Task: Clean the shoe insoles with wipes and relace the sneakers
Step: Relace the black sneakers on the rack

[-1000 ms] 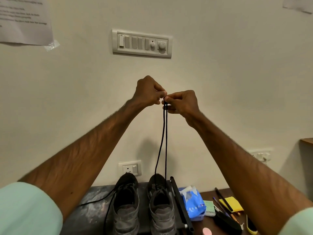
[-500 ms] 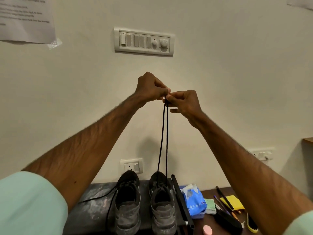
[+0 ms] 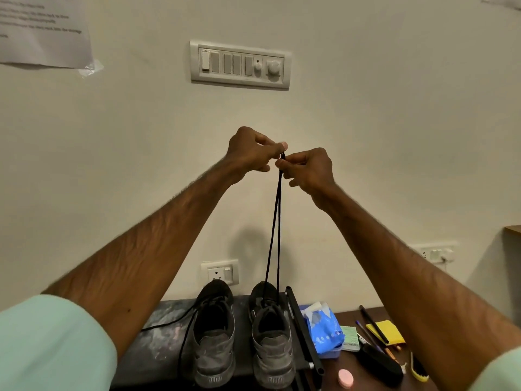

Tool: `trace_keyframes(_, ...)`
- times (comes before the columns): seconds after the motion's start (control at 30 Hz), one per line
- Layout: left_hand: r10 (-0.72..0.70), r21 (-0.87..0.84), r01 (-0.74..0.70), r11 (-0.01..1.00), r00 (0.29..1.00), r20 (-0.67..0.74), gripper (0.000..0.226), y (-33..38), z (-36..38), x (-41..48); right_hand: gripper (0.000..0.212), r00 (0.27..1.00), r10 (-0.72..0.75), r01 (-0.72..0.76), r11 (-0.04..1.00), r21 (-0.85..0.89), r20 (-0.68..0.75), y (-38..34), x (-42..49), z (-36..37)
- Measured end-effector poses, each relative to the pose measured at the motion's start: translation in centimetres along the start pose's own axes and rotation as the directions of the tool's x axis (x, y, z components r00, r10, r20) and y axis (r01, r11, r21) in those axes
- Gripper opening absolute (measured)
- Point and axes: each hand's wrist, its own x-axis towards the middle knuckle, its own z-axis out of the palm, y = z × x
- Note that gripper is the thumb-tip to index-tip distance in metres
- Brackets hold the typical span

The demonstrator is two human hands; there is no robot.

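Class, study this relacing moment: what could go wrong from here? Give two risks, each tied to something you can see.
1. The left hand and right hand pinch the black lace high above the right sneaker; a harder pull might tip it toward the wipes pack.
2. The loose lace of the left sneaker trails over the dark surface; a lowered arm could snag it.

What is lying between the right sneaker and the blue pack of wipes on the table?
A long black bar lies between the right sneaker and the blue wipes pack, close beside both. The head view shows it.
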Motion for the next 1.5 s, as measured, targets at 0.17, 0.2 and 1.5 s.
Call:
trace_keyframes(0.17, -0.074, -0.03, 0.081, 0.996, 0.98, 0.185, 0.044, -2.5, 0.5, -1.0, 0.013, 0.999, 0.023, -0.022, 1.0, 0.009, -0.038, 0.3, -0.1, -0.5)
trace_keyframes(0.2, -0.075, -0.042, 0.088, 0.995, 0.97, 0.233, 0.045, -2.9, 0.7, -1.2, 0.011, 0.999, 0.025, -0.024, 1.0, 0.017, -0.042, 0.2, -0.1, -0.5)
trace_keyframes(1.5, -0.09, 0.077, 0.084, 0.993, 0.993, 0.077, 0.012, -7.3, 3.4, -4.3, 0.02, 0.957, 0.288, -0.29, 0.945, 0.153, 0.033, 9.4, -9.1, 2.5)
